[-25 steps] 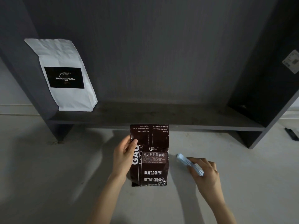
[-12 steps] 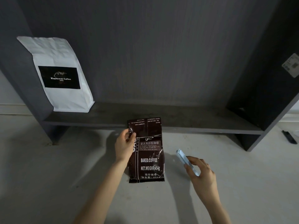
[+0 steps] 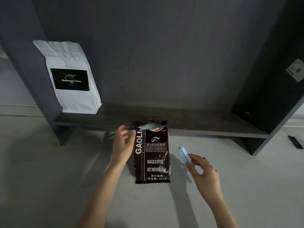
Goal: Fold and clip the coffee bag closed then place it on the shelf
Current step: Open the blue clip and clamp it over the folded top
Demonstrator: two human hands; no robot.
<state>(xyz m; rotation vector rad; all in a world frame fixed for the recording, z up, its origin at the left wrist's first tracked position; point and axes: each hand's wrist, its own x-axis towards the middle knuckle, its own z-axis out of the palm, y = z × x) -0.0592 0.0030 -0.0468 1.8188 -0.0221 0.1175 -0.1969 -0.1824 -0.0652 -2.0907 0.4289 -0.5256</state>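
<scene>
Dark brown foil coffee bag (image 3: pixel 152 153) stands upright on the pale floor (image 3: pixel 49 170) just before the shelf (image 3: pixel 197 124), long axis vertical, blurred top edge uppermost. It reads "GAOLI", "BAKED.COFFEE", "NET.WEIGHT:454g". Left hand (image 3: pixel 122 143) sits beside its upper left, fingers loose and blurred; whether they grip is unclear. Right hand (image 3: pixel 203 172) pinches a light blue clip (image 3: pixel 185 154). A white bag (image 3: pixel 70 76) labelled "Kopiluwak Coffee" stands on the shelf.

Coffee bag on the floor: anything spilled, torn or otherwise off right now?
No spill or tear shows. The dark coffee bag has its top edge blurred and not yet clipped; the blue clip is in the right hand. The left hand is beside the bag's top corner.
</scene>
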